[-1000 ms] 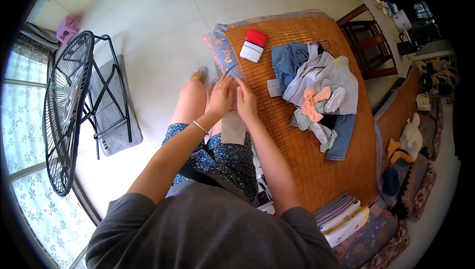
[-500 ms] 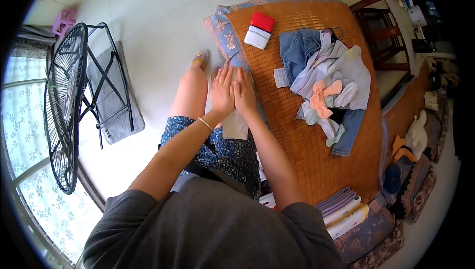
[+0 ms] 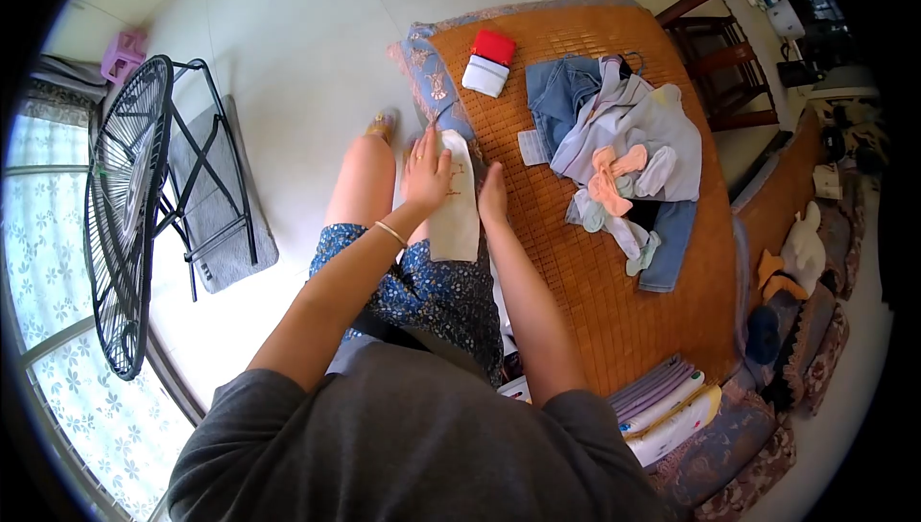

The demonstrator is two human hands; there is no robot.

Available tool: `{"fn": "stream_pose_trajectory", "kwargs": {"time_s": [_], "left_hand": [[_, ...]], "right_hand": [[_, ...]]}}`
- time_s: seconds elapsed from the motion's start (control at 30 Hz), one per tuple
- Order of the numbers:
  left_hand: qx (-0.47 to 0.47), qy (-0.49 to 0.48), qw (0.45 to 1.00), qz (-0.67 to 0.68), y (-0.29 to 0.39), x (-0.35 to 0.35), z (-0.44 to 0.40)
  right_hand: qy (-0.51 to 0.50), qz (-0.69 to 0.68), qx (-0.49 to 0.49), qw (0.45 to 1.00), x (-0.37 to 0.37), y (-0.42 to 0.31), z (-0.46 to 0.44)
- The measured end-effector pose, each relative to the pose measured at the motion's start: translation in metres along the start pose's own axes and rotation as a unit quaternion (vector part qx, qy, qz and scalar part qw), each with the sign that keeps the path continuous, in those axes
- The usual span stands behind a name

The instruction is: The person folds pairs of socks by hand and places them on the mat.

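Observation:
A white folded cloth (image 3: 455, 225) with small brownish marks lies lengthwise over my right thigh. My left hand (image 3: 427, 175), with a ring and a bracelet at the wrist, rests flat on the cloth's left part, its fingers stretched out. My right hand (image 3: 492, 198) is at the cloth's right edge, turned on its side with the thumb up. The other fingers of that hand are hidden, so whether they grip the cloth cannot be seen.
The mat-covered bed (image 3: 576, 263) on my right holds a pile of clothes (image 3: 638, 143), small orange socks (image 3: 609, 181), a red folded cloth (image 3: 493, 46), a white folded cloth (image 3: 485, 76) and a folded stack (image 3: 662, 402). A black folding chair (image 3: 129, 205) stands at left.
My hands were side by side on top of the cloth. My right hand has moved right to the cloth's edge, and the cloth's marked surface now shows between them.

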State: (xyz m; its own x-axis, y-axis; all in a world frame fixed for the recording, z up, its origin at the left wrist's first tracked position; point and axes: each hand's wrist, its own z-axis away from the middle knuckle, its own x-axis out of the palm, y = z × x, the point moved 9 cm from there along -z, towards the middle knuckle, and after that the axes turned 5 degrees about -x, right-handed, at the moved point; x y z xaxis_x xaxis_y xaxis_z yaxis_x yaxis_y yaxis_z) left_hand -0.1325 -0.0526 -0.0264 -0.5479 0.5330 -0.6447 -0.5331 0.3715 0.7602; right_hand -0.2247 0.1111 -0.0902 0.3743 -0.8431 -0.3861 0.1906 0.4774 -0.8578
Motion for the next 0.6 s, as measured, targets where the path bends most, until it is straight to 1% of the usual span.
{"fn": "stream_pose_trajectory", "kwargs": {"time_s": [0.03,0.1,0.13,0.17,0.2,0.23,0.27,0.3,0.33,0.37,0.43,0.47,0.5,0.53,0.57,0.6], "left_hand": [[0.004,0.003,1.000,0.001,-0.002,-0.005,-0.007],[-0.023,-0.043,0.984,0.171,-0.014,-0.008,-0.026],[-0.022,-0.042,0.984,0.173,-0.018,-0.011,-0.034],[-0.011,-0.061,0.985,0.162,-0.018,-0.009,-0.041],[0.002,-0.080,0.985,0.151,-0.018,-0.006,-0.049],[-0.004,-0.106,0.982,0.155,-0.019,-0.001,-0.055],[-0.001,-0.105,0.982,0.156,-0.015,-0.002,-0.060],[0.037,-0.126,0.986,0.099,-0.004,0.000,-0.063],[0.074,-0.146,0.986,0.041,0.006,0.003,-0.064],[0.077,-0.145,0.986,0.043,0.012,0.001,-0.068],[0.112,-0.205,0.969,-0.078,0.019,0.012,-0.070],[0.114,-0.204,0.969,-0.077,0.021,0.012,-0.073],[0.107,-0.229,0.964,-0.082,0.019,0.017,-0.075],[0.101,-0.255,0.958,-0.087,0.017,0.022,-0.076],[0.102,-0.252,0.958,-0.086,0.018,0.023,-0.080],[0.073,-0.278,0.954,-0.084,0.014,0.027,-0.082]], "right_hand": [[0.010,0.015,-0.011,1.000,-0.013,0.001,0.008],[-0.017,0.057,-0.033,0.998,-0.044,-0.023,0.038],[-0.039,0.056,-0.025,0.997,-0.049,-0.014,0.048],[-0.062,0.056,-0.017,0.996,-0.052,-0.006,0.058],[-0.061,0.057,-0.020,0.996,-0.058,-0.010,0.071],[-0.107,0.099,0.000,0.989,-0.058,-0.016,0.088],[-0.152,0.142,0.019,0.978,-0.056,-0.017,0.101],[-0.149,0.143,0.017,0.978,-0.055,-0.015,0.108],[-0.136,0.118,-0.021,0.983,-0.053,-0.021,0.113],[-0.122,0.094,-0.059,0.986,-0.051,-0.027,0.117],[-0.128,0.101,-0.071,0.984,-0.047,-0.042,0.128],[-0.137,0.107,-0.081,0.981,-0.046,-0.054,0.134],[-0.151,0.116,-0.058,0.980,-0.045,-0.061,0.137],[-0.150,0.117,-0.060,0.980,-0.042,-0.052,0.136],[-0.131,0.045,-0.071,0.988,-0.039,-0.041,0.133],[-0.112,-0.027,-0.082,0.990,-0.039,-0.040,0.131]]}}
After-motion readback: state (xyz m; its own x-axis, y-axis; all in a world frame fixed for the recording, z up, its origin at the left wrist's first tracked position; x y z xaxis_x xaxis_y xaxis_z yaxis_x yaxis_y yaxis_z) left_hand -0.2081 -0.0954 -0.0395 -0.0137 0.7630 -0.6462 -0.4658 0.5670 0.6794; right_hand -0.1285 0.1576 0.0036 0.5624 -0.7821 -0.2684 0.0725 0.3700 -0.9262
